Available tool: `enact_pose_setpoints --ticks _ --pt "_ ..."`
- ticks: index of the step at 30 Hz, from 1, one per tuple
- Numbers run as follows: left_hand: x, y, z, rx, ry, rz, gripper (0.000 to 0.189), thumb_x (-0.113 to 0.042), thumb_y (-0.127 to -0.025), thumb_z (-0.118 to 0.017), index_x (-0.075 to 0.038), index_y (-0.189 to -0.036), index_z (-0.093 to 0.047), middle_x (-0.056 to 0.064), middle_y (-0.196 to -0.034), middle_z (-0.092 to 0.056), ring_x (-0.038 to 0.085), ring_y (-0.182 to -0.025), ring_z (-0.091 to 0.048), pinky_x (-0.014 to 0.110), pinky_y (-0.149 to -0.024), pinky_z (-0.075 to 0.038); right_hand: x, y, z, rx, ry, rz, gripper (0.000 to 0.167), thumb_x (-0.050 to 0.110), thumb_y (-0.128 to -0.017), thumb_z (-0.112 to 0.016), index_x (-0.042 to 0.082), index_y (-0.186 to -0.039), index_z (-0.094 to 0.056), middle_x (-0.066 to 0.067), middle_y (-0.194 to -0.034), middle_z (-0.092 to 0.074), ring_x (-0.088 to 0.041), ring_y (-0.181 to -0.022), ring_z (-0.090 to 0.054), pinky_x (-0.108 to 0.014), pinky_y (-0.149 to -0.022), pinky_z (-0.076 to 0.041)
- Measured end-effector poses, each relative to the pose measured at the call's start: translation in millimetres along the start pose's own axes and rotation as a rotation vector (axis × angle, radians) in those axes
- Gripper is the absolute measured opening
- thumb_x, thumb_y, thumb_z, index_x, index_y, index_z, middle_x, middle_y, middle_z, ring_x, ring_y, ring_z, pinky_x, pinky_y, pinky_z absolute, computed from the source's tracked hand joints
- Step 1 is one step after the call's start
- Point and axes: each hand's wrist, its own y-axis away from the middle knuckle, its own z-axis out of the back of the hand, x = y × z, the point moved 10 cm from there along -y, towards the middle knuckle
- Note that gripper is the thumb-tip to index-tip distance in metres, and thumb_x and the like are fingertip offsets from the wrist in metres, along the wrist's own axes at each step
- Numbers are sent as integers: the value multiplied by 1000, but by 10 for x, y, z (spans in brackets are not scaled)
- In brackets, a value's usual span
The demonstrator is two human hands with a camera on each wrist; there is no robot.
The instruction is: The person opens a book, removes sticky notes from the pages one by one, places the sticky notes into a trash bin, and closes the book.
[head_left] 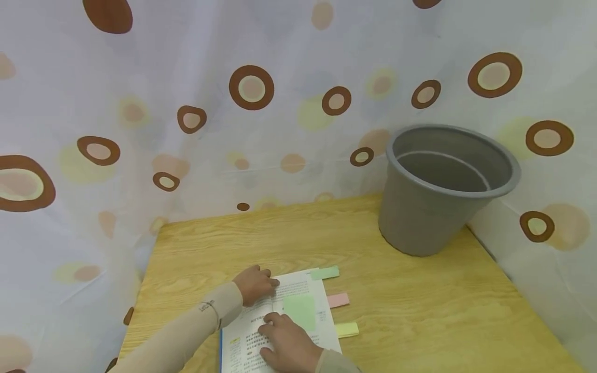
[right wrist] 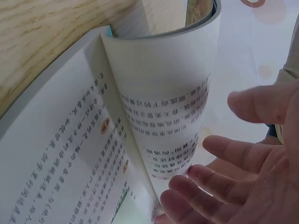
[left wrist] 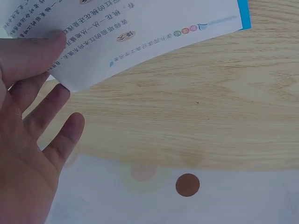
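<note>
An open printed book (head_left: pixel 298 282) with a blue cover edge lies near the front of the table. My left hand (head_left: pixel 255 286) is at its far edge; in the left wrist view the thumb lies over a page (left wrist: pixel 154 42) and a finger goes behind it, pinching the corner. Over the lower part of the book is my right hand (head_left: pixel 291 344), fingers spread. In the right wrist view its loosely extended fingertips (right wrist: pixel 180 186) touch a page (right wrist: pixel 159 70) that curls up. A green sticky note (head_left: pixel 300 312) sits on the right-hand page.
Green (head_left: pixel 325 273), pink (head_left: pixel 338 300) and yellow (head_left: pixel 346 330) tabs stick out from the book's right side. A grey bucket (head_left: pixel 420 217) stands at the wooden table's (head_left: pixel 280 233) back right corner. A patterned curtain (head_left: pixel 289 129) hangs behind and along the sides.
</note>
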Motion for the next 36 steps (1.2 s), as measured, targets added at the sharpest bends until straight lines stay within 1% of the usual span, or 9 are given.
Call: enact_pose_setpoints --ticks 2,5,8,12,16,21,25,30,36 --pt "-6 7 -17 -3 -7 -2 47 -31 -79 -82 -41 -121 -65 -25 -131 -60 3 -104 -58 22 -86 -50 -11 2 -29 18 21 -3 41 39 -90 -69 20 -126 -66 -1 -140 -55 -17 -116 -60 -30 -89 -57" --pt "-16 12 -55 2 -40 -9 50 -33 -82 -80 -42 -127 -61 -26 -139 -55 3 -113 -57 22 -91 -49 -22 -1 -87 40 38 -19 45 42 -87 -72 22 -127 -65 0 -142 -53 -17 -114 -61 -29 -85 -58" --pt "-14 2 -63 -8 -55 -13 46 -33 -82 -79 -40 -125 -63 -26 -139 -55 4 -115 -58 23 -95 -50 -22 -12 -132 46 61 -27 48 45 -86 -73 23 -127 -64 2 -143 -51 -16 -111 -60 -27 -81 -57" --pt "-13 -10 -46 -36 -1 -16 45 -28 -82 -79 -35 -124 -65 -22 -135 -59 5 -114 -60 24 -99 -50 -9 -22 -169 62 86 -19 48 46 -87 -71 24 -129 -63 2 -146 -48 -15 -112 -57 -27 -81 -56" --pt "-25 5 -16 -76 44 -29 48 -24 -84 -78 -32 -128 -62 -19 -131 -64 7 -113 -61 24 -102 -50 -13 -25 -156 74 59 -8 45 43 -89 -70 24 -129 -63 2 -145 -50 -16 -115 -59 -29 -84 -57" --pt "-39 22 13 -114 18 -20 43 -26 -88 -73 -32 -128 -60 -19 -127 -65 5 -105 -61 21 -93 -51 -13 -30 -35 60 2 24 38 39 -91 -66 21 -126 -65 1 -135 -58 -15 -115 -60 -30 -89 -56" --pt "-43 26 8 -105 -9 5 36 -29 -86 -76 -32 -120 -64 -21 -123 -62 4 -97 -57 20 -86 -50 -72 -31 148 34 -77 14 37 36 -92 -66 17 -124 -67 0 -128 -63 -15 -115 -61 -31 -94 -55" --pt "-25 14 -44 -64 3 38 40 -31 -81 -80 -35 -118 -64 -22 -126 -60 3 -98 -57 20 -85 -50 -331 16 441 -44 -212 -18 38 32 -94 -64 10 -125 -65 -4 -128 -64 -22 -115 -63 -37 -97 -53" --pt "29 -11 -77 -40 38 49 42 -31 -82 -81 -37 -119 -62 -18 -129 -61 5 -104 -57 24 -83 -49 -932 75 767 -159 -431 -156 37 27 -95 -64 9 -127 -63 -13 -133 -60 -31 -109 -63 -45 -84 -55"
